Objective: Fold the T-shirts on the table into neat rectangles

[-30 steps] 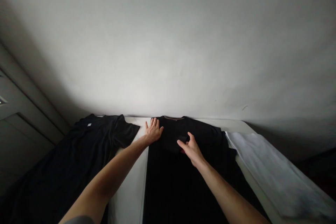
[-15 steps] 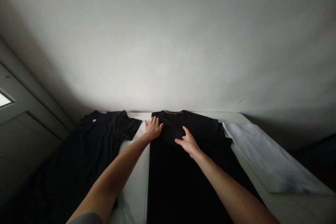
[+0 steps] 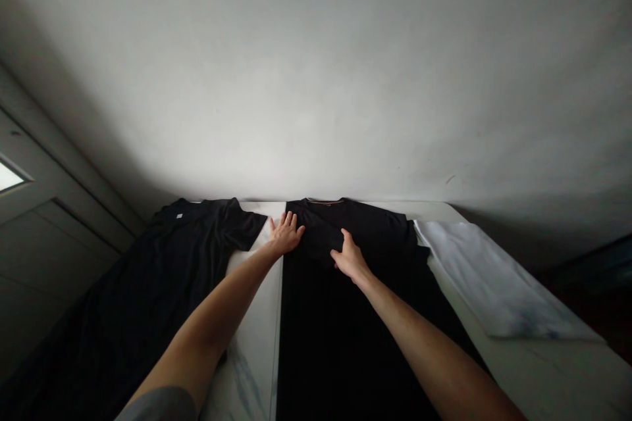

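My left hand lies open, fingers spread, touching the edge of a black T-shirt. My right hand presses on that shirt beneath its fingers; I cannot tell whether they pinch it. A second black T-shirt lies beyond my left fingers, a white cloth well past my right, all on a white marble table.
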A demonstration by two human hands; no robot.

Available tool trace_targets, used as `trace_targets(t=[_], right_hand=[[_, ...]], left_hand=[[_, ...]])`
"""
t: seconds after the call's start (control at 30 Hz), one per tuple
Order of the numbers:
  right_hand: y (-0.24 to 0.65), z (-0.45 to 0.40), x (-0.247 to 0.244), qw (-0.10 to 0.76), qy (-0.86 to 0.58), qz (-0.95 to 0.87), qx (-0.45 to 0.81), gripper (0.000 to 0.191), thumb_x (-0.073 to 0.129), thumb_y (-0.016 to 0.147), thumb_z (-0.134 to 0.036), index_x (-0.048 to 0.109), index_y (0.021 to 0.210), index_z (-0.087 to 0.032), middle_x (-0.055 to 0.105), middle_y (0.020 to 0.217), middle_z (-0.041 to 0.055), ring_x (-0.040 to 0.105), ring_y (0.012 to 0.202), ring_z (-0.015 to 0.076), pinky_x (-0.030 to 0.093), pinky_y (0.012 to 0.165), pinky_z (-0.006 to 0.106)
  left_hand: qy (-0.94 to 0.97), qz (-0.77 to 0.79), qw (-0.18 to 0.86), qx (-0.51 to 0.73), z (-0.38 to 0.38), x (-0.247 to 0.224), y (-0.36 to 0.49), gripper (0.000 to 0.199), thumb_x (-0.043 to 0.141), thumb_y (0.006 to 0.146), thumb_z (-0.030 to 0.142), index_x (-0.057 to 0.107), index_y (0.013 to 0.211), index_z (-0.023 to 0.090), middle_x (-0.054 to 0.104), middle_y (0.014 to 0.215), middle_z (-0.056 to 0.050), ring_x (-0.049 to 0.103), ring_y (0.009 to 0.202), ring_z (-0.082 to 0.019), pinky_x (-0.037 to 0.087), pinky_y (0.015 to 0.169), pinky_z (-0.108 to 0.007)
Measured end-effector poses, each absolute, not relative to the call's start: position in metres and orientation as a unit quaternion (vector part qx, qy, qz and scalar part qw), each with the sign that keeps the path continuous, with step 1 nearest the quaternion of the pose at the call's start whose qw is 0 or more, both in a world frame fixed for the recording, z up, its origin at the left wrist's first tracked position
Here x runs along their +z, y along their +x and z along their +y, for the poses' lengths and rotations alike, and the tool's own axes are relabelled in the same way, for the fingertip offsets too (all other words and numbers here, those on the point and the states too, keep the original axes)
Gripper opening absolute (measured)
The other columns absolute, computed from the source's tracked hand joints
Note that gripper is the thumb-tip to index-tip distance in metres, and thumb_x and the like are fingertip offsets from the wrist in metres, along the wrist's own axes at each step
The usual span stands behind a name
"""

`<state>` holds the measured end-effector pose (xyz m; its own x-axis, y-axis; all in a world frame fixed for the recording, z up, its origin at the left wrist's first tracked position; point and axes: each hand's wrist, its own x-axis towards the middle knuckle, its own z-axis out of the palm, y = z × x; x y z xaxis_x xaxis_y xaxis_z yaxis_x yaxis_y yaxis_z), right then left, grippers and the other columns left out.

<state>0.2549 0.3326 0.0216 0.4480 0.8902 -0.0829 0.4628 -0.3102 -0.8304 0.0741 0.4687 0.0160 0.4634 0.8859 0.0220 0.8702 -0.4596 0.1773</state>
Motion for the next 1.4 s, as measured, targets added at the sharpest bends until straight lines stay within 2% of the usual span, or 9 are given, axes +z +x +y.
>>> trace_targets(t=[0.1, 0.23, 0.33, 0.43, 0.57, 0.67, 0.87, 1.1, 1.4], right_hand=[[0.26, 0.33, 0.024, 0.314, -0.783, -0.489, 0.221, 0.076, 0.066, 0.077, -0.02, 0.04, 0.149, -0.016, 0.074, 0.103, 0.0126, 0.074, 0.09, 0.0297, 0.056, 0.086, 0.041], [0.256, 0.325, 0.037, 0.273, -0.792, -0.538, 0.096, 0.076, 0.063, 0.084, -0.024, 0.033, 0.153, -0.012, 0.063, 0.124, 0.0222, 0.067, 0.109, 0.0373, 0.052, 0.094, 0.05], [0.235, 0.314, 0.05, 0.289, -0.706, -0.646, 0.033, 0.063, 0.051, 0.092, -0.02, 0.037, 0.153, -0.015, 0.057, 0.134, 0.0207, 0.058, 0.123, 0.0349, 0.048, 0.104, 0.051], [0.204, 0.291, 0.054, 0.228, -0.584, -0.778, 0.033, 0.049, 0.045, 0.097, -0.021, 0.051, 0.145, -0.017, 0.055, 0.143, 0.0148, 0.046, 0.137, 0.0294, 0.037, 0.116, 0.048], [0.173, 0.248, 0.041, 0.139, -0.534, -0.831, 0.075, 0.059, 0.051, 0.098, -0.041, 0.046, 0.15, -0.011, 0.038, 0.159, 0.0167, 0.029, 0.15, 0.0306, 0.025, 0.123, 0.048], [0.168, 0.224, 0.029, 0.107, -0.536, -0.83, 0.113, 0.071, 0.055, 0.095, -0.049, 0.04, 0.154, -0.013, 0.03, 0.162, 0.0161, 0.024, 0.152, 0.0317, 0.021, 0.124, 0.051], [0.172, 0.214, 0.027, 0.106, -0.536, -0.826, 0.136, 0.076, 0.055, 0.095, -0.053, 0.035, 0.156, -0.015, 0.024, 0.164, 0.0156, 0.02, 0.153, 0.0318, 0.015, 0.124, 0.053], [0.17, 0.175, 0.03, 0.119, -0.555, -0.814, 0.122, 0.08, 0.054, 0.093, -0.061, 0.039, 0.154, -0.011, 0.029, 0.161, 0.0197, 0.019, 0.153, 0.0339, 0.014, 0.124, 0.056], [0.172, 0.142, 0.023, 0.127, -0.576, -0.802, 0.095, 0.072, 0.054, 0.096, -0.052, 0.04, 0.153, -0.01, 0.032, 0.161, 0.02, 0.025, 0.151, 0.0329, 0.019, 0.123, 0.056]], left_hand=[[0.852, 0.515, 0.069, 0.057, 0.467, 0.017, 0.075, 0.064, 0.025, 0.102, 0.051, 0.033, 0.156, 0.018, 0.026, 0.165, -0.014, 0.017, 0.154, -0.034, 0.011, 0.118, -0.07], [0.856, 0.508, 0.059, 0.074, 0.47, 0.017, 0.076, 0.059, 0.025, 0.103, 0.044, 0.035, 0.156, 0.019, 0.029, 0.164, -0.013, 0.018, 0.154, -0.034, 0.011, 0.119, -0.068], [0.864, 0.495, 0.064, 0.072, 0.479, 0.018, 0.078, 0.056, 0.028, 0.103, 0.041, 0.036, 0.154, 0.02, 0.032, 0.164, -0.013, 0.021, 0.153, -0.032, 0.015, 0.12, -0.065], [0.87, 0.485, 0.069, 0.064, 0.493, 0.018, 0.082, 0.055, 0.03, 0.102, 0.04, 0.038, 0.152, 0.019, 0.033, 0.163, -0.013, 0.023, 0.152, -0.031, 0.017, 0.119, -0.065], [0.871, 0.482, 0.074, 0.056, 0.512, 0.016, 0.086, 0.057, 0.028, 0.103, 0.044, 0.036, 0.153, 0.019, 0.029, 0.164, -0.014, 0.022, 0.152, -0.033, 0.015, 0.118, -0.069], [0.873, 0.479, 0.077, 0.053, 0.521, 0.013, 0.088, 0.06, 0.026, 0.102, 0.048, 0.033, 0.155, 0.021, 0.026, 0.166, -0.014, 0.019, 0.153, -0.034, 0.013, 0.117, -0.07], [0.877, 0.473, 0.065, 0.056, 0.504, 0.016, 0.084, 0.059, 0.026, 0.103, 0.044, 0.03, 0.157, 0.02, 0.024, 0.167, -0.013, 0.016, 0.154, -0.032, 0.008, 0.12, -0.067], [0.903, 0.424, 0.065, 0.026, 0.412, 0.02, 0.041, 0.057, 0.032, 0.103, 0.042, 0.033, 0.156, 0.02, 0.027, 0.166, -0.011, 0.02, 0.153, -0.031, 0.012, 0.12, -0.066], [0.912, 0.406, 0.063, -0.001, 0.293, 0.026, -0.01, 0.058, 0.031, 0.104, 0.043, 0.028, 0.158, 0.023, 0.023, 0.167, -0.01, 0.017, 0.154, -0.03, 0.014, 0.121, -0.064]])
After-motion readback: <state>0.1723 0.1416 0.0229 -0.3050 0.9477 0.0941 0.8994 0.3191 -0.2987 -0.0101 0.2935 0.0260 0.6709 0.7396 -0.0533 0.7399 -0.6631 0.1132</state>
